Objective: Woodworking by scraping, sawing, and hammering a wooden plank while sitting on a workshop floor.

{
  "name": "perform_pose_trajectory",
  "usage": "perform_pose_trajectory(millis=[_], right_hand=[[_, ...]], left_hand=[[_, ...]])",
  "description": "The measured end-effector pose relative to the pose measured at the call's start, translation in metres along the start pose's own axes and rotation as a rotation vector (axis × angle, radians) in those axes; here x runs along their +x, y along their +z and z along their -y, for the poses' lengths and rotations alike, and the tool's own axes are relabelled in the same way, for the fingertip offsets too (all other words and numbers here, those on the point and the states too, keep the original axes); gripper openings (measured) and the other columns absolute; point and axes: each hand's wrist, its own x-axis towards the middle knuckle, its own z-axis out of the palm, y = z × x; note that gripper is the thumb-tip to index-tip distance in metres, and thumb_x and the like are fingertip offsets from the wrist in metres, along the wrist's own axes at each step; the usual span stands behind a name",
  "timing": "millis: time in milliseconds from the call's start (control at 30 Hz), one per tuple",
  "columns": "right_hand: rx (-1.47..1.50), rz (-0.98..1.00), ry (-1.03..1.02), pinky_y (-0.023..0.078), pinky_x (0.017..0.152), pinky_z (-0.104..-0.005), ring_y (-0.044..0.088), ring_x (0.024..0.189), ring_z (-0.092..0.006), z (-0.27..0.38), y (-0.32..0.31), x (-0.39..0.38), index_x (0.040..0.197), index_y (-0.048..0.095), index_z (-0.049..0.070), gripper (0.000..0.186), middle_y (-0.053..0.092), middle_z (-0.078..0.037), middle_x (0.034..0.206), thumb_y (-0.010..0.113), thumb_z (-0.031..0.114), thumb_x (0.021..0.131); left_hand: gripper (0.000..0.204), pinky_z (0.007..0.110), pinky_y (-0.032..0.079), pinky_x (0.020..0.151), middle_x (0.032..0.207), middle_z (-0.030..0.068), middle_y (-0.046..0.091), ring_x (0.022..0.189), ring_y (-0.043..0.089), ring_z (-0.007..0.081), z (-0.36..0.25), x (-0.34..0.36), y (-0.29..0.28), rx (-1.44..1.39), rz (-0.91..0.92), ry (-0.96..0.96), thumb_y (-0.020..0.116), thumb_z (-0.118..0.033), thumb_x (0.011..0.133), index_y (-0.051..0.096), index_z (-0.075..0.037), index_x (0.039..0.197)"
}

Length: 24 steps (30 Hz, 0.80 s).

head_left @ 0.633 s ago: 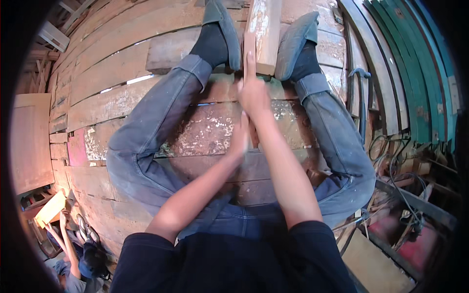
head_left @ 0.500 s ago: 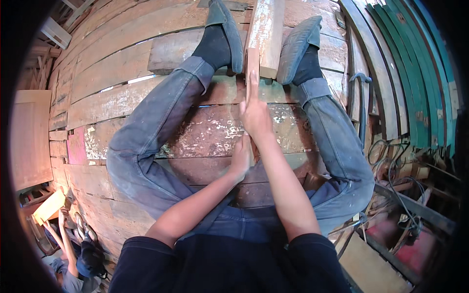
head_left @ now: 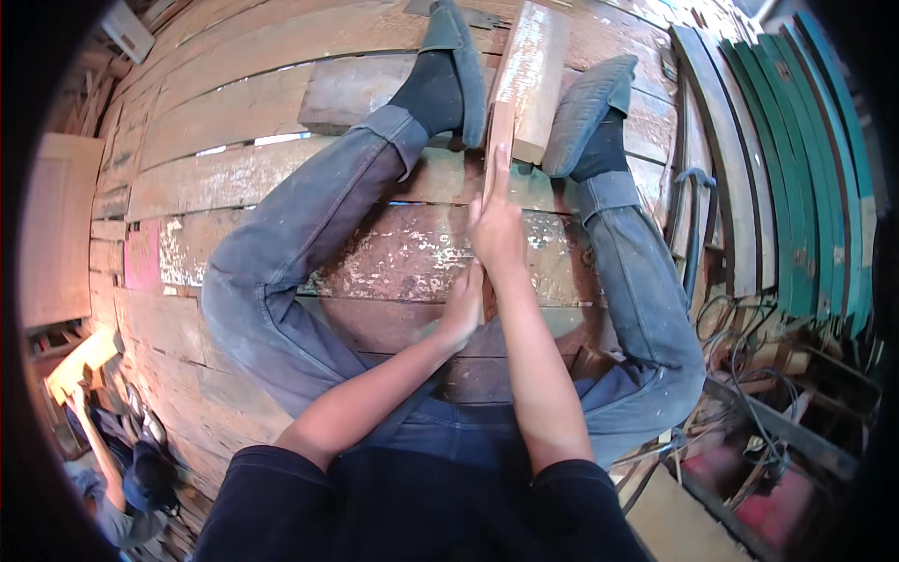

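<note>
A narrow wooden strip runs lengthwise between my legs, its far end beside a thick timber beam with patchy pale paint. My right hand is wrapped round the strip near its middle, one finger stretched along it toward the far end. Closer to my body, my left hand closes on the near end of the same strip. My palms and fingers hide much of that near part. The beam lies on the plank floor between my two shoes.
Worn floorboards spread beneath me. A short board lies by my left foot. Green planks are stacked at the right, above tangled cables and frame parts. Another person at the lower left holds a pale wood block.
The view has turned slightly, so the beam and my feet appear a little farther right and lower. My hands keep their grip on the strip. The other person's arms have shifted somewhat.
</note>
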Motion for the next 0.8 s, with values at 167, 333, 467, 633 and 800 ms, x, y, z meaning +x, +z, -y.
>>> perform_pose_trajectory(millis=[167, 333, 467, 633, 800], right_hand=[[-0.08, -0.132, -0.085, 0.047, 0.068, -0.0567, 0.06, 0.071, -0.0501, 0.005, 0.0, 0.046, 0.15, 0.005, 0.021, 0.081, 0.06, -0.032, 0.071, 0.051, 0.011, 0.085], [-0.068, -0.096, -0.099, 0.046, 0.064, -0.0568, 0.059, 0.066, -0.0506, -0.001, 0.008, 0.027, 0.15, 0.004, 0.022, 0.08, 0.059, -0.031, 0.068, 0.05, 0.011, 0.086], [-0.003, -0.062, -0.026, 0.045, 0.062, -0.0568, 0.058, 0.064, -0.0506, -0.004, 0.007, -0.02, 0.15, 0.004, 0.023, 0.08, 0.058, -0.031, 0.066, 0.05, 0.011, 0.085], [-0.052, -0.096, -0.069, 0.045, 0.068, -0.0565, 0.059, 0.074, -0.0503, 0.001, 0.001, 0.028, 0.15, 0.004, 0.026, 0.081, 0.06, -0.034, 0.077, 0.05, 0.01, 0.085], [-0.146, -0.127, -0.076, 0.047, 0.071, -0.056, 0.06, 0.078, -0.0509, 0.001, 0.0, 0.033, 0.15, 0.005, 0.026, 0.082, 0.061, -0.033, 0.078, 0.051, 0.01, 0.084]], left_hand=[[0.05, 0.028, 0.036, 0.039, 0.06, 0.001, 0.05, 0.044, 0.045, 0.0109, -0.04, 0.035, 0.01, -0.089, 0.098, -0.056, 0.031, -0.049, 0.101, 0.053, -0.008, 0.081], [0.048, 0.029, 0.034, 0.037, 0.053, 0.0006, 0.045, 0.038, 0.042, 0.0113, -0.022, 0.022, 0.008, -0.075, 0.005, -0.138, 0.03, -0.047, 0.101, 0.049, -0.009, 0.078], [0.046, 0.027, 0.033, 0.036, 0.054, 0.0003, 0.045, 0.038, 0.041, 0.0108, 0.023, -0.001, -0.007, -0.037, 0.035, -0.041, 0.028, -0.043, 0.103, 0.047, -0.01, 0.077], [0.047, 0.027, 0.032, 0.037, 0.054, -0.0002, 0.044, 0.039, 0.04, 0.0098, -0.008, 0.032, 0.008, -0.064, 0.117, 0.047, 0.027, -0.042, 0.103, 0.049, -0.007, 0.08], [0.047, 0.028, 0.032, 0.037, 0.056, -0.0002, 0.045, 0.041, 0.041, 0.0101, -0.027, 0.025, 0.011, -0.115, 0.086, -0.043, 0.027, -0.044, 0.103, 0.048, -0.008, 0.08]])
